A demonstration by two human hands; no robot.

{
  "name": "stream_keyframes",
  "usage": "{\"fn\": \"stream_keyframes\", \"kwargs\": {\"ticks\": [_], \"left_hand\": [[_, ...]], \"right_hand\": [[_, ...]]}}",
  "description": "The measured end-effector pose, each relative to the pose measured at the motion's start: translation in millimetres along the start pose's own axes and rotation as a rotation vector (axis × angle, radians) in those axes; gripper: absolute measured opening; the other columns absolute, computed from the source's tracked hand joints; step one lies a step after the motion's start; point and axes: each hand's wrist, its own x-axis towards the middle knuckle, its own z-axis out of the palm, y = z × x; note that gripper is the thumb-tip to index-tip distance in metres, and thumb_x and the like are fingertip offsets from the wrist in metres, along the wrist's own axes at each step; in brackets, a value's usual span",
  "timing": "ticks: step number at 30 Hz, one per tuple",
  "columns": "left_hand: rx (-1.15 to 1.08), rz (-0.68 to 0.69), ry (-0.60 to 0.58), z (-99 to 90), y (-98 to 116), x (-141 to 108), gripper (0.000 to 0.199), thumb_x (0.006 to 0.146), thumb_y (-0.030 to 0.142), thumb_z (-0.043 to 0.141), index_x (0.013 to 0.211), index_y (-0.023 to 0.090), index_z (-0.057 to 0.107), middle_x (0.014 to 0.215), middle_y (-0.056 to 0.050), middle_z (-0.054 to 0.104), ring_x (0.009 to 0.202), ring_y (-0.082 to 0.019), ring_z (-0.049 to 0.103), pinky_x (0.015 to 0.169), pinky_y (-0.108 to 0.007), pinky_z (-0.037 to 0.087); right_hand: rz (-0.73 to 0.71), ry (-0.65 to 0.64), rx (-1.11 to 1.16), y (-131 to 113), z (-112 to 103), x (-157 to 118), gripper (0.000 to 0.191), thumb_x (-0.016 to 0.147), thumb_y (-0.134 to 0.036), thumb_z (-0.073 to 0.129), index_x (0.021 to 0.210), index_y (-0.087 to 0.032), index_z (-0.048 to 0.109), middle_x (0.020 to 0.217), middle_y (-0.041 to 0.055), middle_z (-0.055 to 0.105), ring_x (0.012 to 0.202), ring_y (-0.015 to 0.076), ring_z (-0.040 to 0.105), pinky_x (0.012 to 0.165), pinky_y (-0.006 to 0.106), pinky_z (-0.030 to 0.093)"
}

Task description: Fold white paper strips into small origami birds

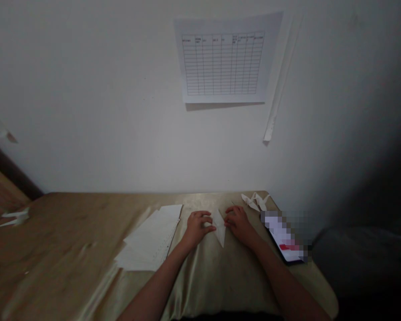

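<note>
A narrow, kite-shaped folded paper (219, 228), white, lies on the cloth-covered table between my two hands, its long point toward me. My left hand (199, 227) is at its left edge, with thumb and curled fingertips closed on that side. On the opposite edge, my right hand (238, 224) has its bent fingers and thumb closed at the paper. Just beyond the right hand sit folded white paper figures (255, 200) that look like origami cranes. A fanned stack of white paper sheets (150, 240) rests to the left of my left hand.
A phone or tablet (284, 238) with a lit, partly blurred screen lies by the table's right edge. White paper scraps (16, 217) are at the far left on the shiny tan tablecloth (73, 249). A printed table sheet (227, 62) hangs on the wall behind, beside a paper strip (277, 98).
</note>
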Motion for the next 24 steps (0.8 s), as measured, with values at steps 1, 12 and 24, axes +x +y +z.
{"fn": "stream_keyframes", "kwargs": {"ticks": [1, 12, 24], "left_hand": [[0.004, -0.004, -0.005, 0.4, 0.3, 0.0, 0.017, 0.069, 0.029, 0.096, 0.082, 0.033, 0.086, 0.119, -0.005, 0.082, 0.119, -0.033, 0.070, 0.110, -0.053, 0.047], [0.084, -0.063, -0.043, 9.3, 2.5, 0.3, 0.020, 0.068, 0.030, 0.098, 0.069, 0.025, 0.078, 0.123, -0.006, 0.080, 0.121, -0.033, 0.067, 0.110, -0.053, 0.043], [0.126, -0.179, -0.136, 0.2, 19.8, 3.6, 0.022, 0.071, 0.028, 0.097, 0.069, 0.023, 0.076, 0.136, -0.004, 0.075, 0.134, -0.033, 0.061, 0.117, -0.051, 0.039]], "right_hand": [[0.000, -0.002, 0.005, -0.6, -0.1, -0.1, 0.015, 0.087, -0.010, 0.070, 0.091, -0.023, 0.076, 0.124, 0.0091, 0.068, 0.124, 0.0276, 0.056, 0.112, 0.047, 0.044], [0.001, -0.069, 0.035, 1.2, 3.2, -3.2, 0.012, 0.088, -0.013, 0.071, 0.093, -0.023, 0.076, 0.124, 0.0085, 0.067, 0.124, 0.0263, 0.055, 0.113, 0.045, 0.044], [0.052, -0.155, -0.022, -15.9, 4.8, -3.6, 0.032, 0.084, -0.040, 0.086, 0.107, -0.021, 0.073, 0.128, 0.0102, 0.065, 0.127, 0.0287, 0.052, 0.116, 0.045, 0.039]]}}
